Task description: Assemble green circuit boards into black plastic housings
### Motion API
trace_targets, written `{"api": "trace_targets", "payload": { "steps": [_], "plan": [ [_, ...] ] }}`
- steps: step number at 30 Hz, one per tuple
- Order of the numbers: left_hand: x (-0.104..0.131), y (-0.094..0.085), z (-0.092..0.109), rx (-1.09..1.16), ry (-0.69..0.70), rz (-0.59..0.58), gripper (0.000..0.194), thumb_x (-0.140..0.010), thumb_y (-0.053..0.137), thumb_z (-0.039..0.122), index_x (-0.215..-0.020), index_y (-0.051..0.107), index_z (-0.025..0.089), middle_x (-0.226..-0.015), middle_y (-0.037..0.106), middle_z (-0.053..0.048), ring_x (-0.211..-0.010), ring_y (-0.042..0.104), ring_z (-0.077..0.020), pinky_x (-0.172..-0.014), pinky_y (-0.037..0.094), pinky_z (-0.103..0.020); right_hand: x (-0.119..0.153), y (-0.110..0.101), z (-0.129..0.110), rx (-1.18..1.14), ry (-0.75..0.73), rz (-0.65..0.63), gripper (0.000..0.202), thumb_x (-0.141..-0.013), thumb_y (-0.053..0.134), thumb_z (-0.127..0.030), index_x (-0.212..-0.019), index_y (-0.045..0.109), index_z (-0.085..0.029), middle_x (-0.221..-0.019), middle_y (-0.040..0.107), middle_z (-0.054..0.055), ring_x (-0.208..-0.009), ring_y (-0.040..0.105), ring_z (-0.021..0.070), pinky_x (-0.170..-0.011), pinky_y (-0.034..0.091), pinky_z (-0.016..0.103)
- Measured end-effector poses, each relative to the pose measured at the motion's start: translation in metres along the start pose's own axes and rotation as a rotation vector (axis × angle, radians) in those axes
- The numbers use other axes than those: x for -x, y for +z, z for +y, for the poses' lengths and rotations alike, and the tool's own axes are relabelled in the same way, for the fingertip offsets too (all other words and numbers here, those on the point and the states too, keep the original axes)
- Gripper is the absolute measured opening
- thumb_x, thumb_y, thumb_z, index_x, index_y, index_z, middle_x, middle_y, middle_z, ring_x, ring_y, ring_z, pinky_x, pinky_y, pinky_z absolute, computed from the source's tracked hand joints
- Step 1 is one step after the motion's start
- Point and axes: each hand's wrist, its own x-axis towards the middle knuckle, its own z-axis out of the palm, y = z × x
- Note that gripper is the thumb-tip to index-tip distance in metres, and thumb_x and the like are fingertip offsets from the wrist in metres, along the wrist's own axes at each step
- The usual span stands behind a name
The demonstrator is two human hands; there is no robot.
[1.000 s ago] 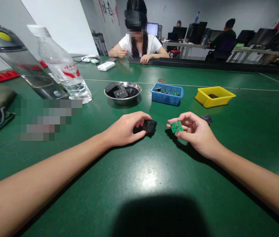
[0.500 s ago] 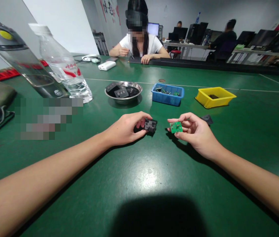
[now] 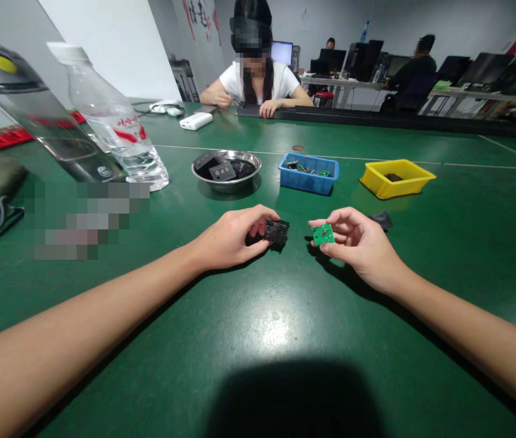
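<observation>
Between the thumb and fingers of my left hand (image 3: 244,238) is a small black plastic housing (image 3: 277,232), its moulded inner side facing me. My right hand (image 3: 356,240) pinches a small green circuit board (image 3: 322,234) by its edge. A gap separates board and housing, both held just above the green table (image 3: 258,292). Behind my right hand a flat black plastic piece (image 3: 381,220) lies on the table, partly covered by the hand.
Beyond my hands stand a steel bowl (image 3: 227,182) of black plastic parts, a blue tray (image 3: 308,180) of circuit boards and a yellow tray (image 3: 397,182) with a dark piece inside. Two bottles, one a clear water bottle (image 3: 116,121), stand left. Across the table sits a person (image 3: 258,79).
Both hands keep their grips on the housing and the board, which look slightly turned. The whole view has shifted a little. The person opposite has lowered one hand slightly.
</observation>
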Motion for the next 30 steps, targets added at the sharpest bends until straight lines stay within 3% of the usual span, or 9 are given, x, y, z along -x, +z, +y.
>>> {"api": "trace_targets", "payload": {
  "steps": [24, 30],
  "plan": [
    [0.0006, -0.0003, 0.0011, -0.006, -0.022, -0.018, 0.033, -0.087, 0.061, 0.027, -0.118, 0.058, 0.018, -0.08, 0.062, 0.002, -0.069, 0.062, -0.0136, -0.066, 0.048, -0.023, 0.0002, 0.0002, -0.0004, -0.005, 0.025, 0.004, 0.043, -0.068, 0.088, -0.024, -0.097, 0.056, -0.024, -0.115, 0.077, 0.008, -0.08, 0.07, 0.0159, -0.068, 0.055, 0.029],
    [0.001, -0.0012, 0.0015, -0.002, -0.034, -0.028, 0.033, -0.087, 0.061, 0.027, -0.118, 0.058, 0.018, -0.08, 0.062, 0.002, -0.069, 0.062, -0.0136, -0.065, 0.047, -0.023, -0.0018, -0.0026, 0.002, -0.034, 0.036, -0.007, 0.039, -0.067, 0.088, -0.021, -0.099, 0.065, -0.023, -0.09, 0.074, 0.001, -0.073, 0.066, 0.0137, -0.064, 0.053, 0.027]
  ]
}}
